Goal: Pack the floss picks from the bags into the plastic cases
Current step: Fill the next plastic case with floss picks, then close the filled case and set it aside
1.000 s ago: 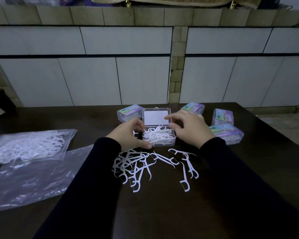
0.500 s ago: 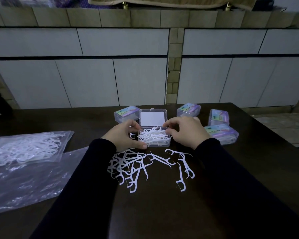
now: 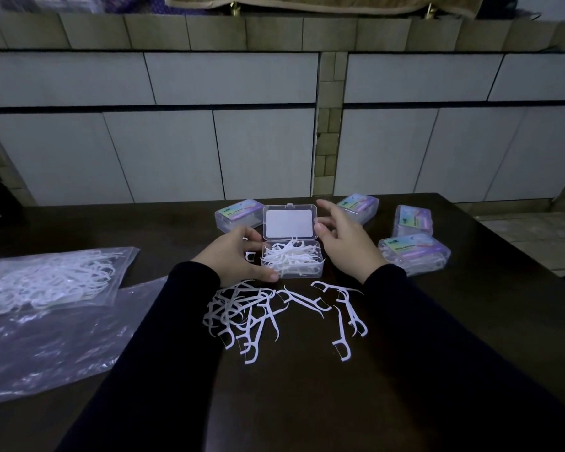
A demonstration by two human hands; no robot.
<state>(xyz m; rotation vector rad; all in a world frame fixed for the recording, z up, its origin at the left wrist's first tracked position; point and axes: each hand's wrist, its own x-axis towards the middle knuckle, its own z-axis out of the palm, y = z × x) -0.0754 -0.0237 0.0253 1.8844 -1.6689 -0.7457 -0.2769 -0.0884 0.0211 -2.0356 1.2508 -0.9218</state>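
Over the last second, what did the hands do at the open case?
The right hand lifted off the picks in the open case and opened, fingers now spread beside the lid. The left hand stayed against the case's left side. Loose floss picks, bags and closed cases lie unchanged.

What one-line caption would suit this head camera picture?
Two hands, left and right, flank an open plastic case heaped with floss picks; more picks lie loose nearby.

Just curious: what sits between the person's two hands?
In the head view, the open case of floss picks sits between the left hand and right hand.
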